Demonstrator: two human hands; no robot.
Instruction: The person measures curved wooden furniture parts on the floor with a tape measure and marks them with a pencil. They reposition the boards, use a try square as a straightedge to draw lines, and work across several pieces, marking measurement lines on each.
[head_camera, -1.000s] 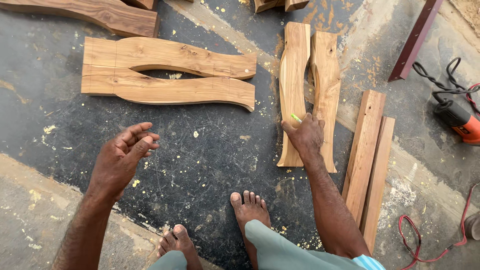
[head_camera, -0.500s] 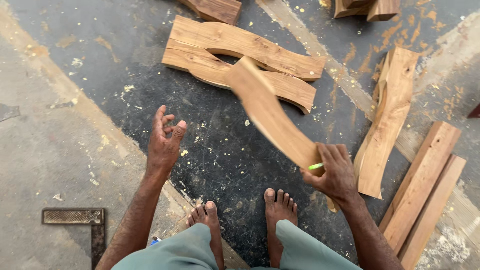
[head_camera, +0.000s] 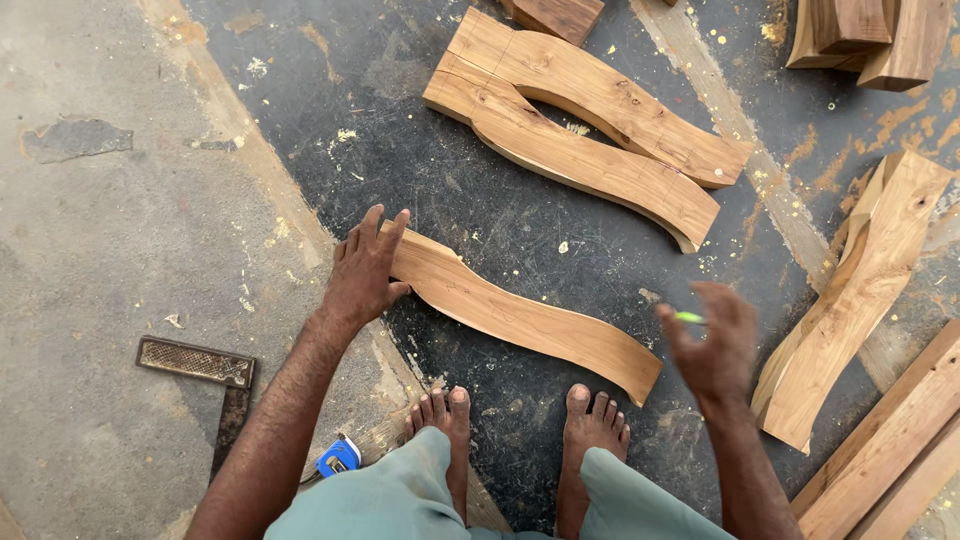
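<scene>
The left hand (head_camera: 365, 268) lies flat, fingers spread, on the curved board's (head_camera: 520, 315) ten o'clock end, pinning rather than gripping. The right hand (head_camera: 712, 345), blurred at three o'clock, is half open with a green pencil (head_camera: 688, 317) pinched in it. The board lies on the floor just ahead of the bare toes (head_camera: 595, 405); a sideways slip could bang them.

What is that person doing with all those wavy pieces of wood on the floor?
A barefoot person stands over a curvy wooden piece lying on the dark floor. Their left hand presses flat on one end of it. Their right hand hovers above the other end, holding a small green pencil. Two matching curvy pieces lie side by side further away, and another lies to the right. A metal square and a blue tape measure sit near the feet.
</scene>
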